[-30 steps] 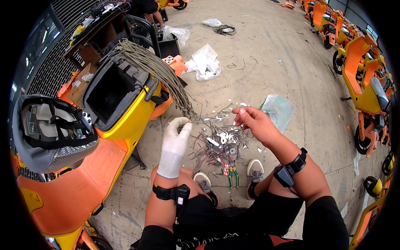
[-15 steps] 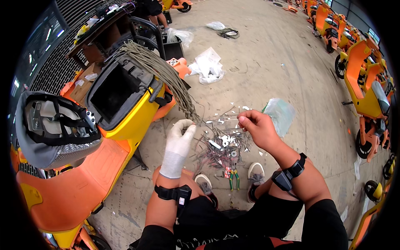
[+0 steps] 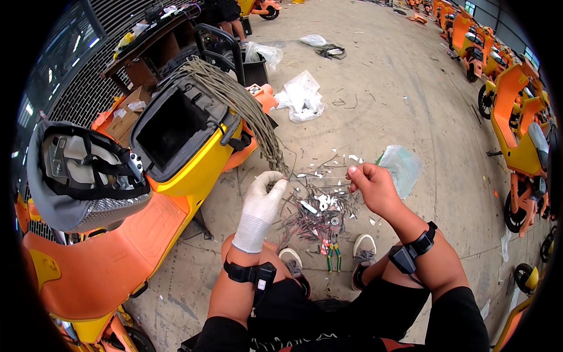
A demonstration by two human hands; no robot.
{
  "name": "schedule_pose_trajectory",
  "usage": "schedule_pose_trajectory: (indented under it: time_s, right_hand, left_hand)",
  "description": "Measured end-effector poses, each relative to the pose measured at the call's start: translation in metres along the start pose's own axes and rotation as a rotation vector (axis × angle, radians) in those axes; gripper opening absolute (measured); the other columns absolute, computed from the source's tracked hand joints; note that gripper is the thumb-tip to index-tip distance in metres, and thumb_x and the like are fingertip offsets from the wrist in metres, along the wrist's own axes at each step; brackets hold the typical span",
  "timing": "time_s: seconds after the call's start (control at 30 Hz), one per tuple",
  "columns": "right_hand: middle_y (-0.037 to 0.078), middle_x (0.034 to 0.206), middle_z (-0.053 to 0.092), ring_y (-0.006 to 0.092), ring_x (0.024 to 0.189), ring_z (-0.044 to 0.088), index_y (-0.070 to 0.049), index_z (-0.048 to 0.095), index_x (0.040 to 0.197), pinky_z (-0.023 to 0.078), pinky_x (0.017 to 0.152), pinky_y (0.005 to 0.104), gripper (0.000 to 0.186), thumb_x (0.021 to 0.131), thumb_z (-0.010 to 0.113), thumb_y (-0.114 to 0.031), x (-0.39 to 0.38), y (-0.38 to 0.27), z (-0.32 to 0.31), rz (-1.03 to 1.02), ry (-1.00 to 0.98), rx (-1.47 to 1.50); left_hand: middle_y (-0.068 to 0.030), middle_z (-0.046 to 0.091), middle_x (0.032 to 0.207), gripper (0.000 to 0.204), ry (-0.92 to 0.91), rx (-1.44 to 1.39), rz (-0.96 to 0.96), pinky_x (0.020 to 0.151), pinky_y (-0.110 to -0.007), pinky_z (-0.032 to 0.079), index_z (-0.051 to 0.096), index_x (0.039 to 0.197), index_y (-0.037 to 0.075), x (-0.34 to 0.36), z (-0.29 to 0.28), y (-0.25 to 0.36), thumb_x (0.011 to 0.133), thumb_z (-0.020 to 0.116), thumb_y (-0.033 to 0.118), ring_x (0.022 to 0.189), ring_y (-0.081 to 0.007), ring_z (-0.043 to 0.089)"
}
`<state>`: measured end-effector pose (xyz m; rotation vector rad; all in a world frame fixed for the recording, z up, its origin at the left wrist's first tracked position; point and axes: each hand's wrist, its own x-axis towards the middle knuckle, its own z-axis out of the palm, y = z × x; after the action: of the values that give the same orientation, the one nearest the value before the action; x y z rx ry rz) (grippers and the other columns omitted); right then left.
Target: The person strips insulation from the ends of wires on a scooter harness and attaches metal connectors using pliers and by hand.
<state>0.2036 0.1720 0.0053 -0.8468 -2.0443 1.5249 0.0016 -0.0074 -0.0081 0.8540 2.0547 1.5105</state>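
Observation:
My left hand (image 3: pixel 264 205), in a white knit glove, pinches one end of a thin, pale strand (image 3: pixel 316 178) stretched across the middle of the view. My right hand (image 3: pixel 375 189), bare, pinches its other end between thumb and fingers. Beneath them on the concrete lies a scattered pile of dark wire offcuts (image 3: pixel 311 226) with white scraps (image 3: pixel 324 202). Green-and-yellow pliers (image 3: pixel 334 257) lie just beyond my shoes (image 3: pixel 363 249). A coil of olive-grey cable (image 3: pixel 234 100) drapes from the scooter at left, its loose ends hanging near my left hand.
A yellow-orange scooter (image 3: pixel 141 246), carrying an open box (image 3: pixel 170 126) and grey bag (image 3: pixel 82 176), stands close left. Plastic bags (image 3: pixel 399 170) lie on the floor. Orange scooters (image 3: pixel 516 123) line the right. Behind a cluttered table (image 3: pixel 141 47), another person's legs (image 3: pixel 231 26) show.
The view has shifted slightly, moving the scene right and down in the picture. Both hands have moved slightly rightward, still pinching the strand between them.

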Motion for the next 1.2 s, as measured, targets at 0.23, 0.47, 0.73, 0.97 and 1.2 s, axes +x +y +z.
schedule_pose_trajectory:
  time_s: [0.23, 0.47, 0.73, 0.97, 1.2]
  right_hand:
    - [0.002, 0.067, 0.062, 0.0077, 0.057, 0.053, 0.003, 0.067, 0.081, 0.044, 0.055, 0.0255, 0.042, 0.100, 0.060, -0.034, 0.001, -0.002, 0.004, 0.087, 0.027, 0.121]
    - [0.002, 0.063, 0.058, 0.0092, 0.053, 0.052, -0.002, 0.061, 0.073, 0.042, 0.050, 0.0252, 0.043, 0.099, 0.061, -0.035, 0.001, -0.008, 0.001, 0.214, 0.008, 0.215]
    - [0.001, 0.057, 0.052, 0.0104, 0.046, 0.049, -0.005, 0.057, 0.070, 0.037, 0.045, 0.0255, 0.047, 0.097, 0.063, -0.043, 0.001, -0.009, -0.003, 0.361, -0.032, 0.316]
    - [0.002, 0.055, 0.051, 0.0119, 0.046, 0.049, -0.006, 0.056, 0.070, 0.038, 0.046, 0.0263, 0.055, 0.099, 0.056, -0.052, 0.007, 0.001, -0.005, 0.350, -0.078, 0.325]
    - [0.004, 0.062, 0.055, 0.0135, 0.057, 0.056, 0.001, 0.063, 0.081, 0.045, 0.056, 0.0276, 0.062, 0.104, 0.042, -0.054, 0.015, 0.010, -0.008, 0.196, -0.018, 0.152]
  left_hand:
    - [0.0023, 0.061, 0.085, 0.016, -0.011, 0.016, 0.067, 0.070, -0.021, 0.044, 0.064, 0.104, 0.000, 0.001, -0.001, -0.002, 0.095, 0.063, 0.013, 0.077, -0.0052, 0.054]
    - [0.0019, 0.061, 0.087, 0.017, -0.047, 0.001, 0.073, 0.072, -0.022, 0.044, 0.064, 0.105, 0.000, -0.002, 0.000, 0.004, 0.094, 0.063, 0.013, 0.079, -0.0061, 0.054]
    - [0.0029, 0.060, 0.087, 0.019, -0.033, 0.033, -0.005, 0.070, -0.020, 0.043, 0.064, 0.106, -0.001, -0.007, 0.001, 0.014, 0.093, 0.065, 0.013, 0.078, -0.0042, 0.052]
    - [0.0026, 0.060, 0.086, 0.018, -0.025, -0.003, -0.007, 0.068, -0.022, 0.044, 0.064, 0.105, 0.000, -0.005, 0.001, 0.012, 0.093, 0.065, 0.014, 0.075, -0.0048, 0.053]
    - [0.0010, 0.061, 0.088, 0.019, 0.029, 0.008, 0.105, 0.070, -0.022, 0.045, 0.064, 0.105, 0.000, 0.002, -0.002, -0.004, 0.094, 0.064, 0.016, 0.077, -0.0060, 0.055]
